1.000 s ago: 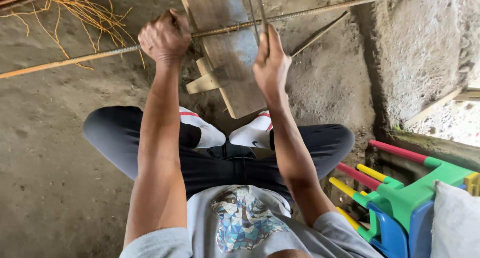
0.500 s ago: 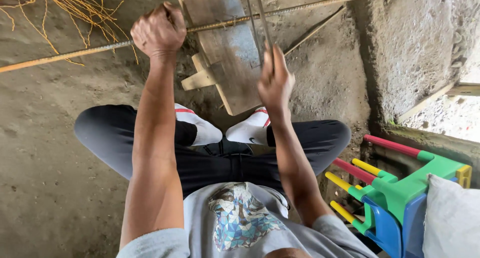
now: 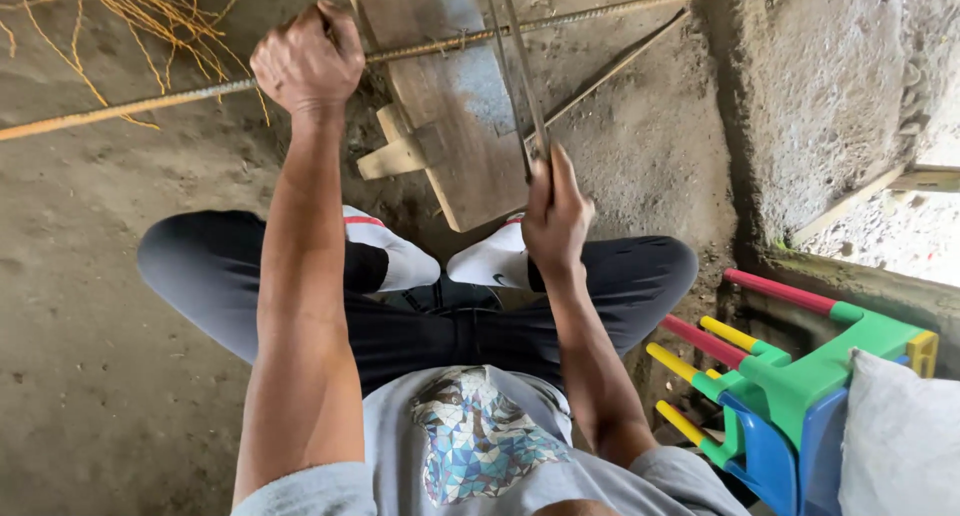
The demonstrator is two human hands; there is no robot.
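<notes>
The left hand [image 3: 308,61] is clenched around a long ribbed rebar [image 3: 450,44] lying across a wooden board [image 3: 450,126]. The right hand [image 3: 555,216] grips 2 thin metal handles [image 3: 515,66] reaching to the bar. The rebar looks straight and rusty; bending seems barely begun.

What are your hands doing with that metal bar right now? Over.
Left hand fisted around long ribbed steel bar. Right hand gripping thin metal lever over wooden board. Bar lies across the board; nothing blocking it.
</notes>
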